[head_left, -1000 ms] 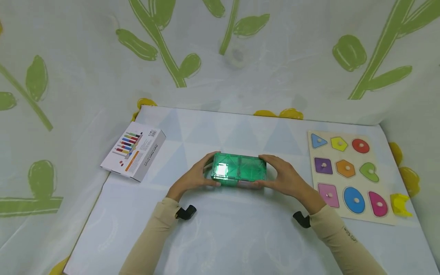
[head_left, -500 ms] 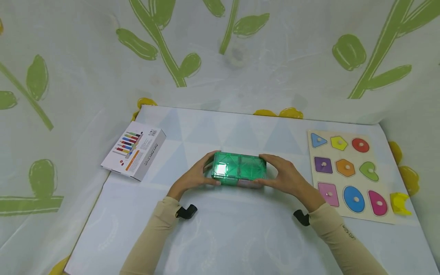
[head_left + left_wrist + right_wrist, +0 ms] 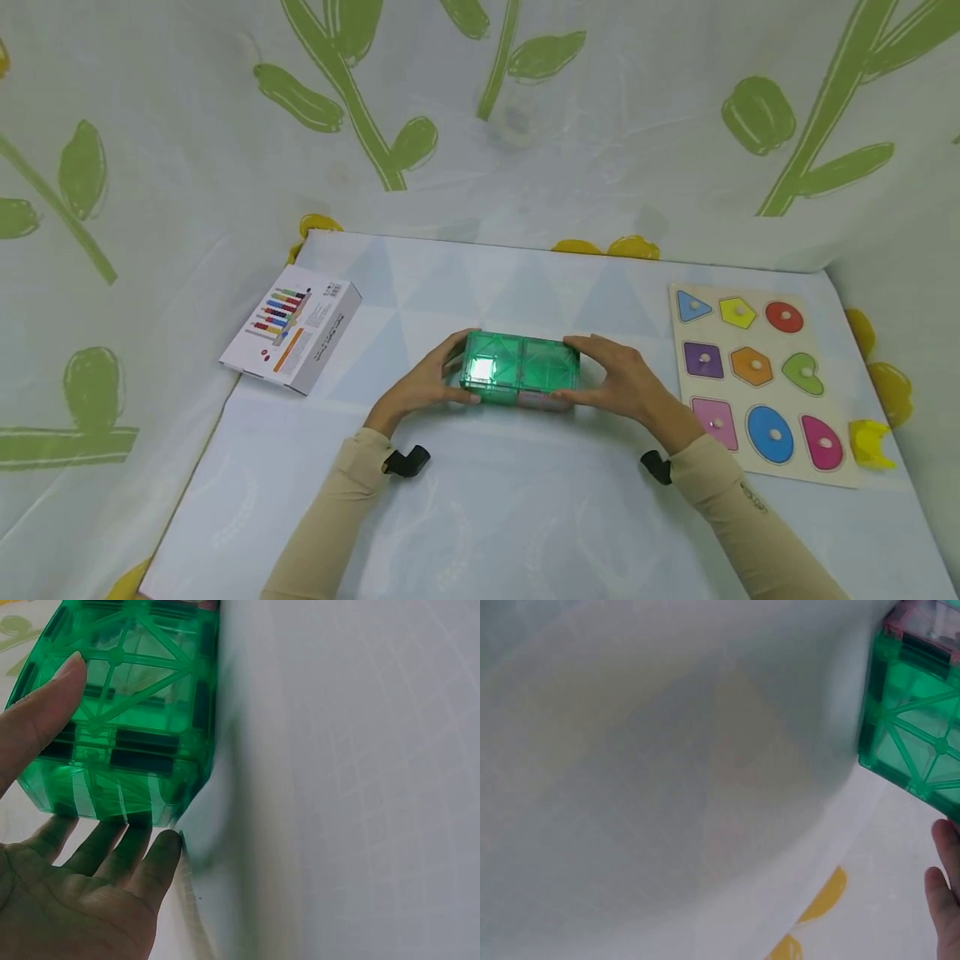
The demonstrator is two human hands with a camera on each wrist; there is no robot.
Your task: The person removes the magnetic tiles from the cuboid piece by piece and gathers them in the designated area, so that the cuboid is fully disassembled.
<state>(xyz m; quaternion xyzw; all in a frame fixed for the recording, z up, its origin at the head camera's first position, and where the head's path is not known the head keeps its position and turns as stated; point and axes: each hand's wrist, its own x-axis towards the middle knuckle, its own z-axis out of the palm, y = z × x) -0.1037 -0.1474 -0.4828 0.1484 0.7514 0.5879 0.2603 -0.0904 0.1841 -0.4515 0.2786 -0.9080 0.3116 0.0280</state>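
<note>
Beyond the pale counter hangs a leaf-print sheet; left grip and right grip hold the green block between them, practically unmoved since earlier.

Pale table, white carton, green block, shape board, yellow piece
</note>
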